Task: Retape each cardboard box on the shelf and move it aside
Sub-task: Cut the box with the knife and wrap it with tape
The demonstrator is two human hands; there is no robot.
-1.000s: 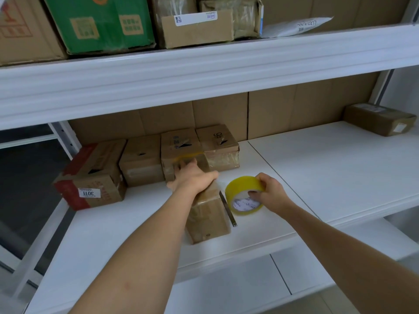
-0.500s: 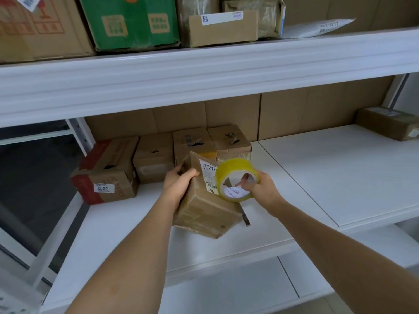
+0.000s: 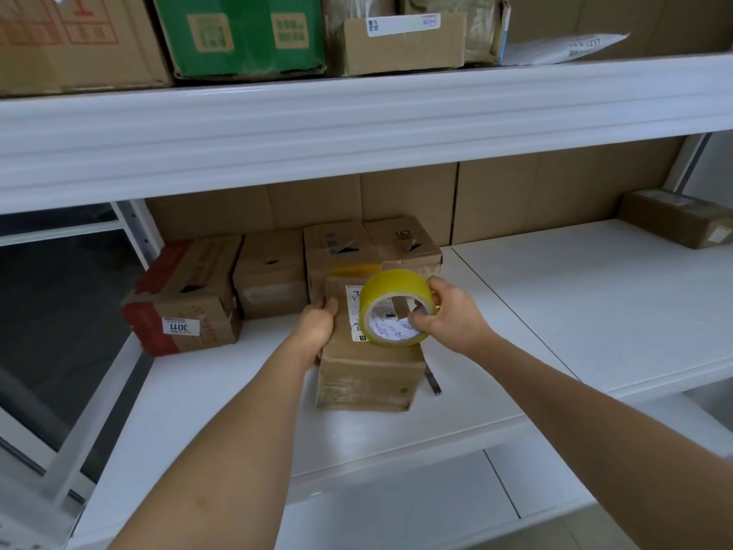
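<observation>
Fingers (image 3: pixel 420 323) pinching tape roll (image 3: pixel 390 307), left hand (image 3: pixel 319 325) gripping box (image 3: pixel 369 367)

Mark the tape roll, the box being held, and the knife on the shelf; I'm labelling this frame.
tape roll (image 3: pixel 390 283), head view, yellow outer band.
held box (image 3: pixel 369 377), head view, front face.
knife (image 3: pixel 432 381), head view, exposed dark end beside the box.

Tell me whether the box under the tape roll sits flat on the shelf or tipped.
Flat: the box rests with its base on the shelf, steadied by the left hand.
</observation>
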